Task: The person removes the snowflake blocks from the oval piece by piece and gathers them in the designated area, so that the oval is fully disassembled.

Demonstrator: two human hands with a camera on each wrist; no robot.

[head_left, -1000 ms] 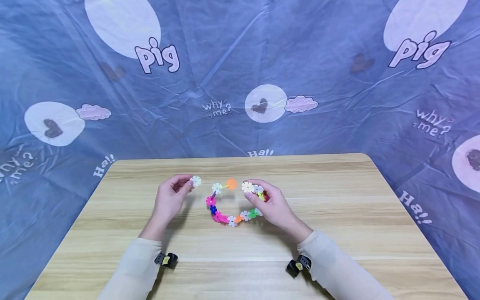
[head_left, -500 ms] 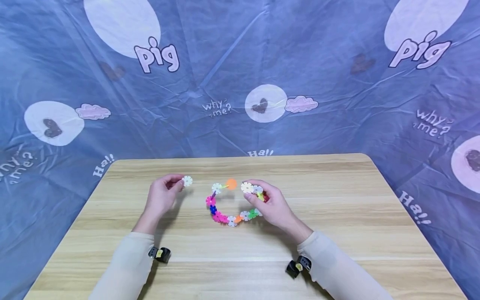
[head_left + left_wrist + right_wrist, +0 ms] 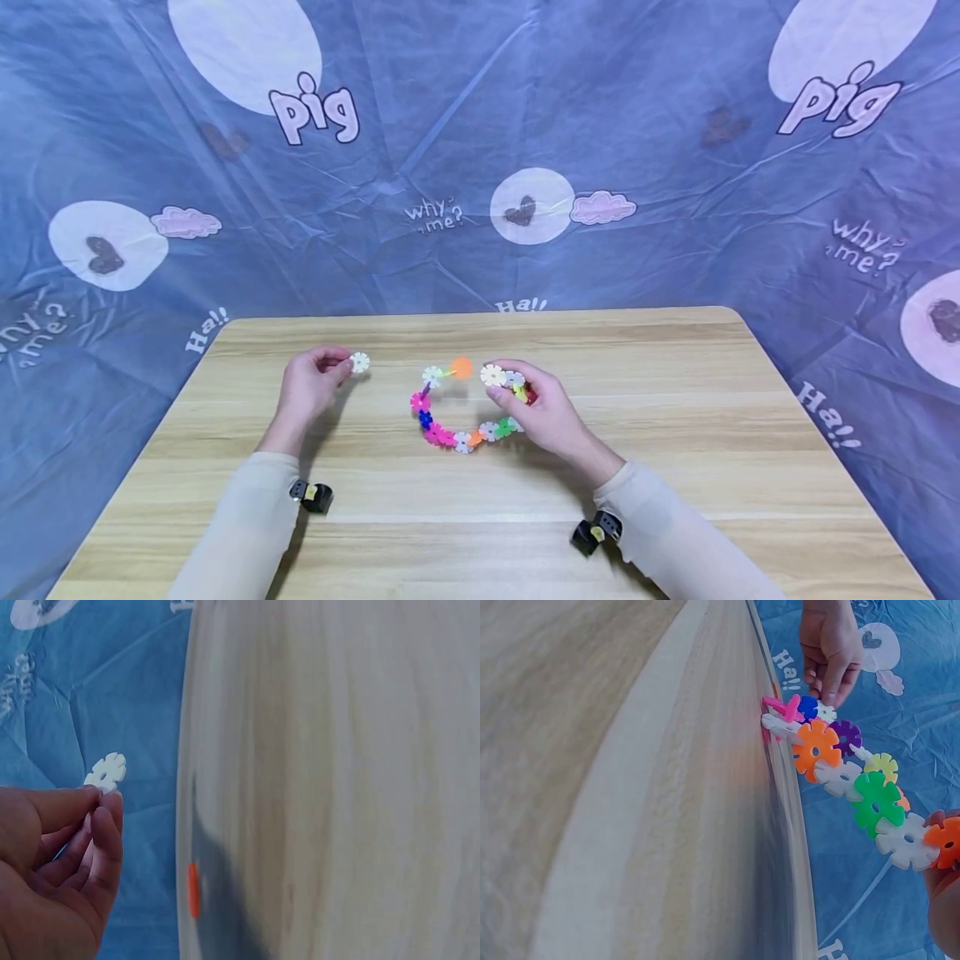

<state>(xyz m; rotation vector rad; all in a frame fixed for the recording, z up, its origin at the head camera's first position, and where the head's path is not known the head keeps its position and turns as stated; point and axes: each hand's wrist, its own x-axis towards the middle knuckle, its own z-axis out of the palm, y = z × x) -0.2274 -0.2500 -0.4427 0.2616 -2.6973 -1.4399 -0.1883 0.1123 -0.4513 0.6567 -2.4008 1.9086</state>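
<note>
Between thumb and fingers, my left hand (image 3: 307, 385) pinches a single white snowflake disc (image 3: 360, 362), which also shows as a notched white flower (image 3: 107, 771) in the left wrist view. My right hand (image 3: 542, 408) grips one end of a curved chain of interlocked snowflake discs (image 3: 447, 437), close to a cream-white disc (image 3: 492, 375). The chain bends round in an unclosed loop to an orange disc (image 3: 462, 367) at its other end, apart from the right hand. In the right wrist view a green disc (image 3: 877, 804) and an orange disc (image 3: 816, 751) hang in the chain. Fingers hide part of it.
The wooden table (image 3: 465, 533) lies under both hands, with a blue printed cloth (image 3: 420, 150) behind and at its sides. A small orange piece (image 3: 193, 890) is seen edge-on near the table's edge in the left wrist view.
My left hand has moved left, away from the chain, carrying the white snowflake disc. The right hand and the chain have stayed almost where they were.
</note>
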